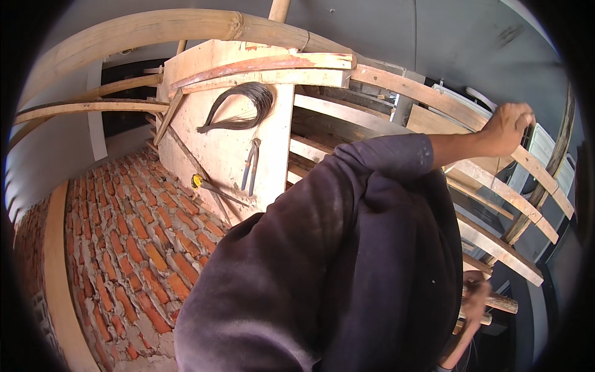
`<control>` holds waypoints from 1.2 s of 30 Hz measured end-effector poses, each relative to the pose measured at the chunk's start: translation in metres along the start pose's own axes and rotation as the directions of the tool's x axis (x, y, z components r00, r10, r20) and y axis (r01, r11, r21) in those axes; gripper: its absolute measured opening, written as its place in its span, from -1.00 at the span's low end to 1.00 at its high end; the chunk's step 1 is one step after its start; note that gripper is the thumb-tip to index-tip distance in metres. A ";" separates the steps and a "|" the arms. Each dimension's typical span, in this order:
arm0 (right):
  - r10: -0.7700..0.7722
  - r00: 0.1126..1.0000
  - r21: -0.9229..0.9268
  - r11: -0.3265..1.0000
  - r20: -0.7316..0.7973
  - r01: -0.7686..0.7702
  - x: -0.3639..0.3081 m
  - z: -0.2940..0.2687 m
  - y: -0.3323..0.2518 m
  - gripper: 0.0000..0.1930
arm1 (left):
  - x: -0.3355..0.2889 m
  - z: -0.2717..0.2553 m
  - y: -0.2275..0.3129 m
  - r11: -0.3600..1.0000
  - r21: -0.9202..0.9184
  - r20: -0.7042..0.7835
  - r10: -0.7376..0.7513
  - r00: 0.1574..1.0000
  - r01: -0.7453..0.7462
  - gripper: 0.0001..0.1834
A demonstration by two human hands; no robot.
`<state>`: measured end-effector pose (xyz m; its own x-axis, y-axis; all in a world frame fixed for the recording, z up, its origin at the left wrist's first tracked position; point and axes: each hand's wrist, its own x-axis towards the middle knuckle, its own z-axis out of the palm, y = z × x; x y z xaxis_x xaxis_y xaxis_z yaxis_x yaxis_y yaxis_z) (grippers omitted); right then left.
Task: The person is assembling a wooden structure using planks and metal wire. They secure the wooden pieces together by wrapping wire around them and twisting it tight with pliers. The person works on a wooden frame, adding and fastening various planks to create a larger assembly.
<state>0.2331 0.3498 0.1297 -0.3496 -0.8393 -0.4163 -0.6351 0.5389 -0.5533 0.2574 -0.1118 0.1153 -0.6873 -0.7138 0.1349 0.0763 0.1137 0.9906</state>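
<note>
My left arm, in a dark sleeve, reaches across to the right. At its end my left hand [509,129] is closed, with curled fingers, over a long wooden plank [427,92]. Lower right, smeared by motion, is my right hand [476,299]. It is beside the ends of round wooden poles [501,302], and its fingers cannot be made out. On a pale plywood board [186,139] lie a bundle of dark wire [257,102] and pincers with blue handles [251,167]. A hammer with a yellow-and-black end [199,182] rests near the board's lower edge.
A thick bamboo pole [155,26] arches across the top left. Spaced wooden planks [496,186] run on the right, crossed by a rough pole [538,192]. Below left is a brick wall [136,248], with a wooden post [59,273] beside it.
</note>
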 end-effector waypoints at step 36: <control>0.110 0.952 0.558 0.788 0.286 -0.259 0.081 -0.071 -0.226 -0.88 | -0.002 -0.001 -0.066 0.890 -0.287 -0.315 -0.438 0.842 0.355 -0.72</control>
<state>0.2994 0.1547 0.2721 -0.2058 -0.7192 -0.6637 -0.0254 0.6819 -0.7310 0.2540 -0.1188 0.0493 -0.3851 -0.8684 -0.3123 0.0318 -0.3507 0.9360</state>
